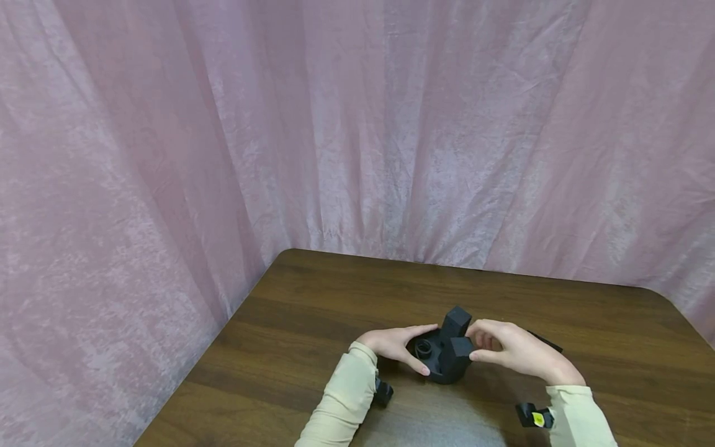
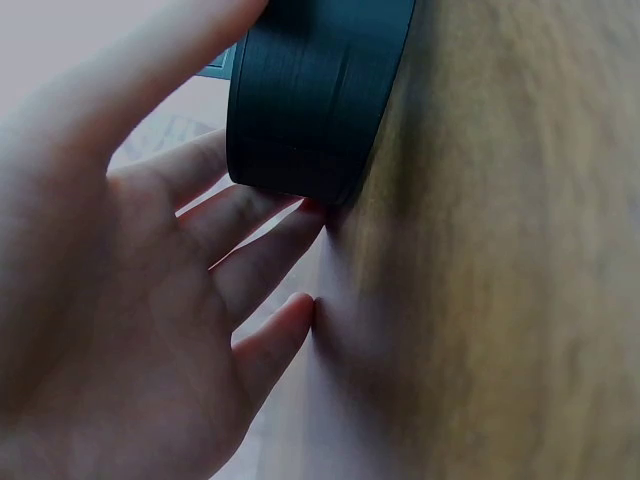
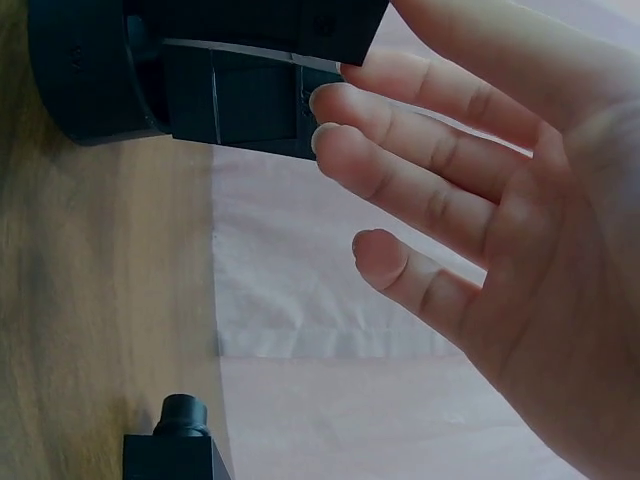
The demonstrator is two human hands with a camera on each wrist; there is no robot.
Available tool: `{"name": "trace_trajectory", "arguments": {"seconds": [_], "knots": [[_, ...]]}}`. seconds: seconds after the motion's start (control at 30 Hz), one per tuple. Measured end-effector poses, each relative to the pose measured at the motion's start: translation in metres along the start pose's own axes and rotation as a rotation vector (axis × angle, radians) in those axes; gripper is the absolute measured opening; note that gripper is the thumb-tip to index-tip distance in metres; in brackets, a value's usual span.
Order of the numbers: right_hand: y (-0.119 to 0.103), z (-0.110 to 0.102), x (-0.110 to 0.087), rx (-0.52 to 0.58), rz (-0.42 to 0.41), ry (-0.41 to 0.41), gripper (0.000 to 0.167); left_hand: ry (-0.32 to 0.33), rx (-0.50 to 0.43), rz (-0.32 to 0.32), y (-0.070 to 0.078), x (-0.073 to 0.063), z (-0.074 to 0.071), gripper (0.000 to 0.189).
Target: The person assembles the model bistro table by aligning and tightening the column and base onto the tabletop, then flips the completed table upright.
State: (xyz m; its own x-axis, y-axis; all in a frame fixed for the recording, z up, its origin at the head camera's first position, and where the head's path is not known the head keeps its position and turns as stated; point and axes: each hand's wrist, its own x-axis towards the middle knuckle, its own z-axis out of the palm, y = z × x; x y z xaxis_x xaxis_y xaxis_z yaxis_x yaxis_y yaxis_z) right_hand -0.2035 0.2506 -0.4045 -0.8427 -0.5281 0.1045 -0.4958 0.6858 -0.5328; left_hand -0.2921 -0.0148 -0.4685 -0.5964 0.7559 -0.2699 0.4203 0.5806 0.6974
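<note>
A black stand-like piece with a round base sits on the wooden table. Two square-edged black blocks rise from its right side, and a ring-shaped part lies on its left. My left hand grips the base from the left, thumb on the near side and fingers on the far side; the left wrist view shows its curved wall. From the right, my right hand holds the blocks at their upper ends. Its fingertips meet a block in the right wrist view.
Behind my right hand lies a thin black item, partly hidden. A black block with a round knob shows low in the right wrist view. Pink curtains hang beyond the brown table.
</note>
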Motion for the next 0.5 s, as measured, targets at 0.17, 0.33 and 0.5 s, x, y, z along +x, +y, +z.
{"name": "trace_trajectory", "arguments": {"seconds": [0.17, 0.33, 0.5], "knots": [[-0.0013, 0.0008, 0.0023, -0.011, 0.004, -0.007, 0.032, 0.007, 0.003, 0.003, 0.0008, -0.0007, -0.0007, 0.095], [-0.0043, 0.0032, 0.0047, 0.001, 0.017, -0.024, 0.035, 0.013, -0.004, 0.001, 0.0015, -0.0007, -0.0006, 0.095], [-0.0079, 0.0090, 0.0078, 0.021, 0.025, -0.049, 0.041, 0.016, -0.002, -0.004, 0.0011, 0.0003, 0.0006, 0.095]]}}
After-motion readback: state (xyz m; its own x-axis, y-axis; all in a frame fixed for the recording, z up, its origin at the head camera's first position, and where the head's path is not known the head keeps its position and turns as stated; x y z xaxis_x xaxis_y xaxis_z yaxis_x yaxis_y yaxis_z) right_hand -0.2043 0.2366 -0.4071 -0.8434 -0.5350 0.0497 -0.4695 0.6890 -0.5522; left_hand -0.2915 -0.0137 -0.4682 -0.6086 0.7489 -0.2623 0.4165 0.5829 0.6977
